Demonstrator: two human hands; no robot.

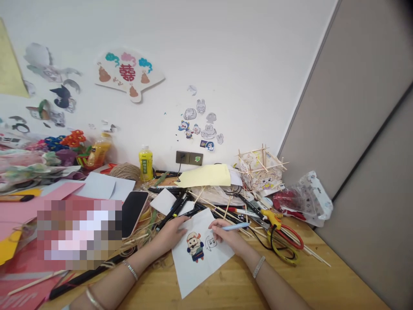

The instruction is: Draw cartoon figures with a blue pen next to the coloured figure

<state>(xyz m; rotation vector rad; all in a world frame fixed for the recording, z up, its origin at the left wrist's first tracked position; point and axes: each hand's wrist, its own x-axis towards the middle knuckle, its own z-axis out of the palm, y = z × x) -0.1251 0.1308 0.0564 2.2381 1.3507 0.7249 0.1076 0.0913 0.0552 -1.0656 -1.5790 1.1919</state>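
A sheet of white paper (pixel 190 280) lies tilted on the wooden table in front of me. On it is a coloured cartoon figure (pixel 195 247) with a red headband and dark blue clothes. Beside that figure is an uncoloured line drawing of a head (pixel 211 243). My right hand (pixel 228 237) rests on the sheet's right side, its fingers closed around a light blue pen (pixel 237 226). The pen's tip is hidden by the fingers. My left hand (pixel 173 232) lies flat over the sheet's upper left edge, fingers stretched out and holding nothing.
Markers (pixel 180 204) and thin wooden sticks (pixel 222 212) crowd behind the paper. Scissors with yellow and red handles (pixel 292 237) lie right. A black phone (pixel 134 213) lies left, near a yellow-green bottle (pixel 146 163). A stick-and-paper lantern (pixel 261 170) stands at the back by the wall.
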